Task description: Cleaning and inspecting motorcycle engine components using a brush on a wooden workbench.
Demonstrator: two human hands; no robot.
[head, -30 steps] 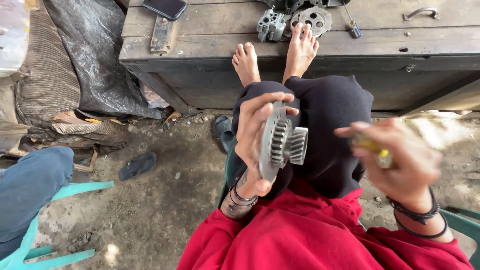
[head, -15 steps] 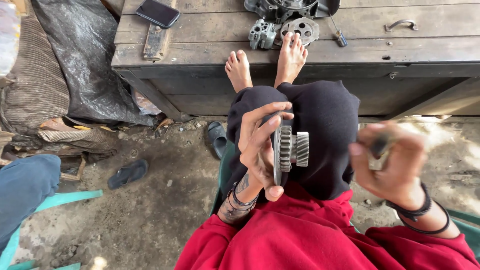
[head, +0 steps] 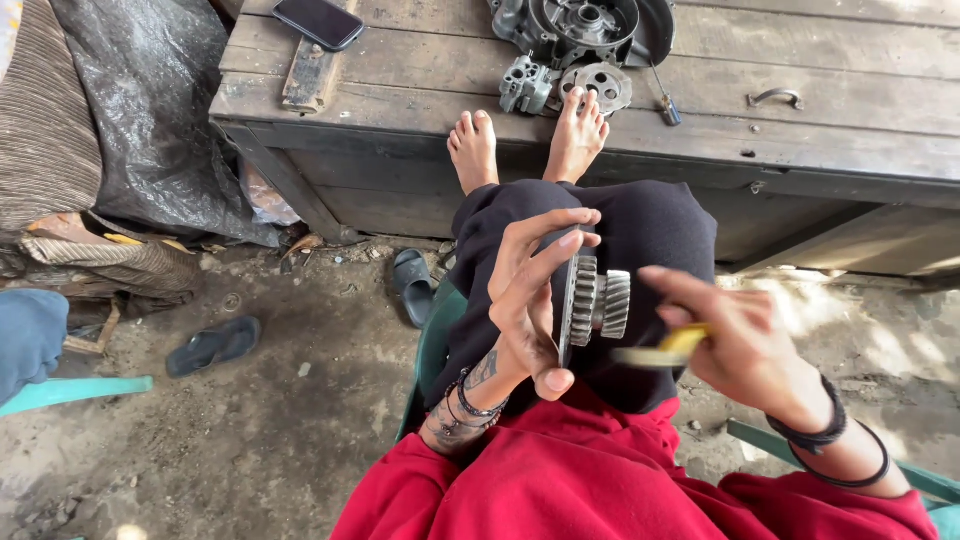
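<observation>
My left hand (head: pixel 530 300) grips a grey metal gear cluster (head: pixel 592 300) upright over my lap, fingers spread across its flat face, the toothed wheels pointing right. My right hand (head: pixel 735 340) holds a small yellow tool (head: pixel 670 348), blurred, its tip just below and right of the gear teeth. I sit in a red top and dark trousers, bare feet (head: pixel 525 145) resting on the edge of a wooden bench (head: pixel 800 130).
On the bench lie a round metal housing (head: pixel 585 28), smaller metal parts (head: pixel 560 88), a screwdriver (head: pixel 662 98) and a phone (head: pixel 320 22). Sandals (head: pixel 212 345) lie on the dirt floor. Black plastic sheeting (head: pixel 140 110) sits left. A blue-clad knee of another person (head: pixel 28 335) is at far left.
My right hand has swung in from the right toward the gear with the yellow tool. The left hand keeps the gear steady. The view has shifted slightly.
</observation>
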